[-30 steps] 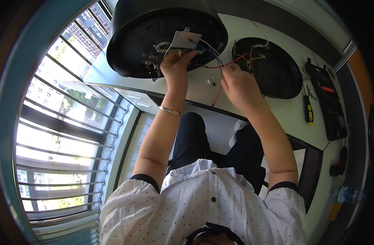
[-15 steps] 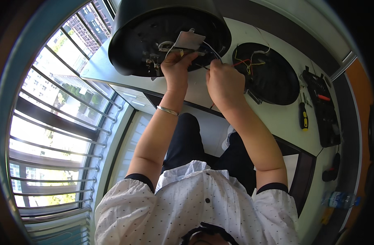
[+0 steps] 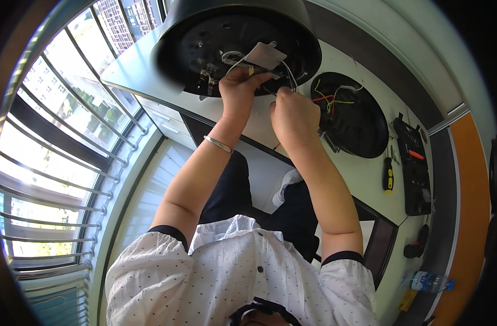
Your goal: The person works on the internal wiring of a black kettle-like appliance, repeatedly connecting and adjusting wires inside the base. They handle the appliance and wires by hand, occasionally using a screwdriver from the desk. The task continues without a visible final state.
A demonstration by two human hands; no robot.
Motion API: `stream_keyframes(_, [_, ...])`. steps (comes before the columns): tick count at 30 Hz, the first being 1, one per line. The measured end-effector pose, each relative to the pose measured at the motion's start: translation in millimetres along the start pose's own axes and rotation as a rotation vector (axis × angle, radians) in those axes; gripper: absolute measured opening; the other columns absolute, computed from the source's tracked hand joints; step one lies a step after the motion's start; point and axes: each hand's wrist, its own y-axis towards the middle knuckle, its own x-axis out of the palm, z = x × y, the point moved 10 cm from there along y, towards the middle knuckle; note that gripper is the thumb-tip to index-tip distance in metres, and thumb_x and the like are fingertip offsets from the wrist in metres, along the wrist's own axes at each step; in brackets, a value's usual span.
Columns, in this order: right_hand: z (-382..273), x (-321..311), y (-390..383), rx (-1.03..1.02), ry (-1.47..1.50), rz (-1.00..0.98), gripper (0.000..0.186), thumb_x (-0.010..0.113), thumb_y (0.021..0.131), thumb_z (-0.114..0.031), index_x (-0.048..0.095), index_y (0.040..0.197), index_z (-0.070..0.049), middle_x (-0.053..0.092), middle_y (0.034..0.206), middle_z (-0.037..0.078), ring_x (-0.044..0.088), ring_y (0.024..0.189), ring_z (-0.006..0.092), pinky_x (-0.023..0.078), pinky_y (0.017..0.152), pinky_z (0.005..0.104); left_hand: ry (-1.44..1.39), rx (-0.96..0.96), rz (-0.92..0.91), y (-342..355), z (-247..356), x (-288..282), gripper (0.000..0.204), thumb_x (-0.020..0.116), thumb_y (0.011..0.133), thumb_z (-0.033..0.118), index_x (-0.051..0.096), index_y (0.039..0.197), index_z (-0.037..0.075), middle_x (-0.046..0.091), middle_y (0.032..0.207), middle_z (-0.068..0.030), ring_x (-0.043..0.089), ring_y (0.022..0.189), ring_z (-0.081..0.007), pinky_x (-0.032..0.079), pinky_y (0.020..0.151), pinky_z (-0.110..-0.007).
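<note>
A large black drum-shaped appliance (image 3: 170, 41) lies on its side, its open underside facing me. Inside are a bent metal plate (image 3: 266, 55), terminals (image 3: 206, 76) and white wires (image 3: 288, 69). My left hand (image 3: 237, 92) reaches to the underside just below the plate, thumb and fingers pinched; what is between them is hidden. Beside it my right hand (image 3: 296, 115) is closed around wires by the appliance's rim, and a short dark piece shows between the two hands. To the right lies a round black cover (image 3: 365, 127) with red, yellow and white wires (image 3: 332, 99).
A yellow-and-black screwdriver (image 3: 388, 175) lies right of the cover, beside an open black tool case (image 3: 413, 187) holding a red-handled tool (image 3: 416, 155). Farther down the right side is a plastic bottle (image 3: 428, 282). A barred window (image 3: 58, 163) fills the left. The table's near edge (image 3: 259, 148) runs below my hands.
The whole view has shifted, so the appliance sits slightly farther right and the cover lower. My hands keep nearly the same places at the underside; the right fist has turned slightly.
</note>
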Motion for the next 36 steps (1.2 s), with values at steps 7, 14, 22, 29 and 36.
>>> stream_keyframes(7, [-3.1,5.9,7.9,0.022,-0.045,-0.145,0.012,0.063,0.077,-0.016,0.06,0.077,-0.004,0.065,0.069,0.013,0.066,0.066,0.0307,0.053,0.058,0.0392,-0.015,0.014,0.004,2.7,-6.6,-2.4,0.015,0.074,0.067,-0.006,0.06,0.068,0.0,0.064,0.07,-0.002,0.052,0.061,-0.0057,0.042,0.057,-0.02])
stream_keyframes(14, [-1.3,5.0,3.0,0.007,-0.042,-0.059,0.013,0.062,0.077,-0.016,0.057,0.076,-0.003,0.064,0.067,0.013,0.066,0.064,0.0303,0.053,0.056,0.0384,0.029,-0.028,0.004,-1.9,-0.9,0.9,0.013,0.073,0.068,-0.006,0.062,0.069,-0.001,0.064,0.071,-0.003,0.054,0.062,-0.0066,0.044,0.058,-0.02])
stream_keyframes(22, [1.3,-19.1,-2.1,0.06,0.042,0.133,0.017,0.061,0.078,-0.015,0.052,0.084,-0.002,0.062,0.061,0.011,0.065,0.058,0.0277,0.052,0.051,0.0368,0.004,-0.004,-0.008,0.2,-1.7,1.5,0.012,0.071,0.068,-0.008,0.063,0.072,0.0,0.067,0.075,-0.0056,0.058,0.064,-0.009,0.045,0.058,-0.021])
stream_keyframes(29, [1.6,-23.0,-2.4,-0.024,0.084,0.211,0.041,0.063,0.077,-0.015,0.054,0.115,-0.005,0.062,0.07,0.011,0.063,0.057,0.0266,0.05,0.048,0.0372,-0.06,0.025,-0.052,-1.3,2.6,4.7,0.009,0.071,0.071,-0.005,0.065,0.076,-0.001,0.066,0.075,-0.0041,0.056,0.065,-0.0075,0.042,0.06,-0.02])
stream_keyframes(36, [-5.5,-33.4,-8.9,-0.115,0.151,0.36,0.031,0.064,0.074,-0.013,0.063,0.105,-0.009,0.058,0.074,0.007,0.06,0.054,0.0247,0.049,0.048,0.0344,-0.006,-0.051,-0.003,-2.0,-1.9,2.0,0.011,0.071,0.071,-0.006,0.063,0.073,0.0,0.065,0.073,-0.0036,0.057,0.065,-0.0076,0.044,0.06,-0.02])
